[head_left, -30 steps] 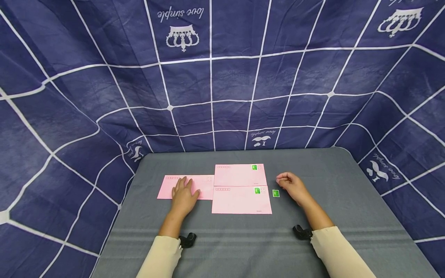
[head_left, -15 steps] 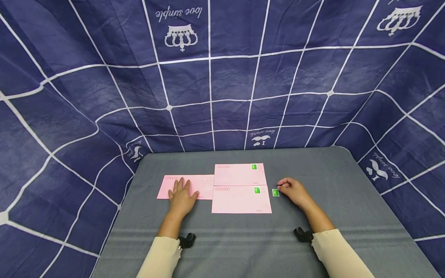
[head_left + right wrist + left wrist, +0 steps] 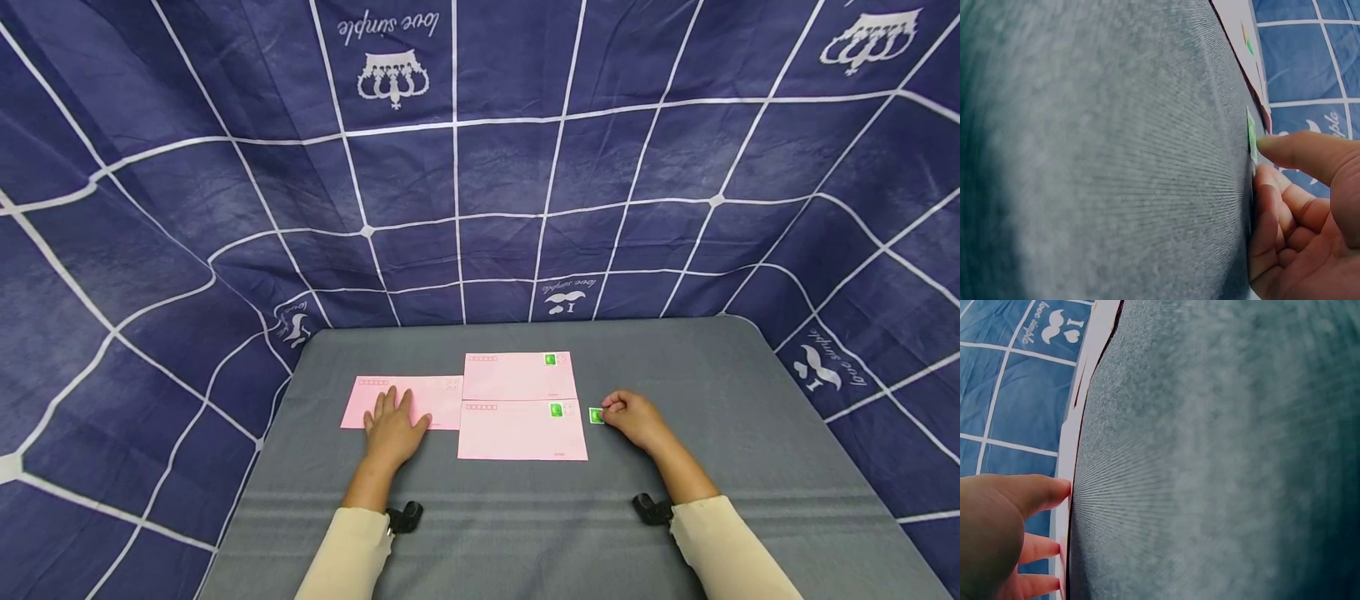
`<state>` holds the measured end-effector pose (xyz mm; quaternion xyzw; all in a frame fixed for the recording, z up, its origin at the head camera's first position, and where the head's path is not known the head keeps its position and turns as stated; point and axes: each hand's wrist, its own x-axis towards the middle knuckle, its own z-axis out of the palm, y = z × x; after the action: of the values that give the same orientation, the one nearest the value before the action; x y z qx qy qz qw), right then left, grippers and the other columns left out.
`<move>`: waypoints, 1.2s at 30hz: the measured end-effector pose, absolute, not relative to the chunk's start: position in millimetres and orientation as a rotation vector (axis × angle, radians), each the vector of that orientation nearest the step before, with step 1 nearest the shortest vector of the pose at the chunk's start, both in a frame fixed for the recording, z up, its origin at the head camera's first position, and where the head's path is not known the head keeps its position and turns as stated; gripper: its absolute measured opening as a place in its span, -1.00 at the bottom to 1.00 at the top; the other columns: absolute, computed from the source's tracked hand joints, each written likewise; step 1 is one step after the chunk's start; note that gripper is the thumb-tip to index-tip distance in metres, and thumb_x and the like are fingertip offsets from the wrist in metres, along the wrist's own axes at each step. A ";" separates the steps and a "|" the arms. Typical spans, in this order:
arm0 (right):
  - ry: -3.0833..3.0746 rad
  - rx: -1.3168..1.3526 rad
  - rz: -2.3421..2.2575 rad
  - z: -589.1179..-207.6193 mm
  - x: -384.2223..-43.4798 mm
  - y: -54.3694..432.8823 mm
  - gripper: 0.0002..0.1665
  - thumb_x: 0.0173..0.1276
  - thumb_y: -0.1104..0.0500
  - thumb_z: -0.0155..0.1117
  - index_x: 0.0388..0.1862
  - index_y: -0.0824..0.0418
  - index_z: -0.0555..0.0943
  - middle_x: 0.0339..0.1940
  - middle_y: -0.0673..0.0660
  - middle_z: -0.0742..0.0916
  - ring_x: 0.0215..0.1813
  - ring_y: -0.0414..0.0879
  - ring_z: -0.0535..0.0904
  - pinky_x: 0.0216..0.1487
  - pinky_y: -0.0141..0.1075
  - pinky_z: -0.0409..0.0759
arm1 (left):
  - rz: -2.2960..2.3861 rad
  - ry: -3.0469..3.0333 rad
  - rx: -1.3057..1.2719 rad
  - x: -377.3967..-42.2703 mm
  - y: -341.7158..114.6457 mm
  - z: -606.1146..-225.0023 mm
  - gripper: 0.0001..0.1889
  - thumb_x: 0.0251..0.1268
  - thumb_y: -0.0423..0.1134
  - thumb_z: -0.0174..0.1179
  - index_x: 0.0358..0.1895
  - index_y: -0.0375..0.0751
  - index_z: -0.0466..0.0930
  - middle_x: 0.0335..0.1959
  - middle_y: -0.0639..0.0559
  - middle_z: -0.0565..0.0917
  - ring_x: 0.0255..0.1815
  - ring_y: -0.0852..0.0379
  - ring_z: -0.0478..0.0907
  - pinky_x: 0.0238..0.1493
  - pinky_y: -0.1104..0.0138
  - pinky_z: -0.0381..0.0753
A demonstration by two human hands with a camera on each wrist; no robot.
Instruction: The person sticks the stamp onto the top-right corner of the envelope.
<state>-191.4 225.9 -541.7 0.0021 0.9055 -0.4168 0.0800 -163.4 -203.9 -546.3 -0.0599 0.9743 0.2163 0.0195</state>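
Note:
My left hand [image 3: 393, 433] lies with spread fingers on a pink envelope [image 3: 442, 400] at the left, which bears no stamp. In the left wrist view the thumb [image 3: 1047, 492] and fingertips meet the envelope's edge. My right hand [image 3: 633, 419] has its fingers curled at the right edge of a loose green stamp [image 3: 596, 416] on the grey cloth. The right wrist view shows the thumb tip [image 3: 1266, 147] against the stamp [image 3: 1252, 137], the index fingertip just beside it; I cannot tell whether they pinch it.
Two more pink envelopes, an upper one [image 3: 517, 379] and a lower one [image 3: 517, 437], lie edge to edge in the middle, each with a green stamp at its top right. A grey cloth covers the table [image 3: 525, 533]. Blue curtains [image 3: 495, 167] with white lines enclose the back and sides.
My right hand has come down and toward me, from above and right of the loose stamp onto its right edge. My left hand stays on the left envelope, barely shifted.

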 end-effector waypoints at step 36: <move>2.719 0.072 -1.284 -543.8 -190.2 223.9 -0.82 0.32 0.25 0.34 -0.20 0.36 0.63 -0.46 0.05 0.63 -0.44 -0.19 0.49 -0.42 -0.39 0.42 | 0.583 2.971 -0.192 -163.7 -203.8 -541.0 -0.19 0.41 0.19 0.08 0.58 -0.20 0.17 0.64 -0.30 0.07 0.67 -0.34 -0.09 0.55 -0.35 -0.11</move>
<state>-190.2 223.9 -543.8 0.0239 0.9019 -0.4260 0.0670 -163.7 -203.8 -541.0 -0.0631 0.9779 0.1917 0.0538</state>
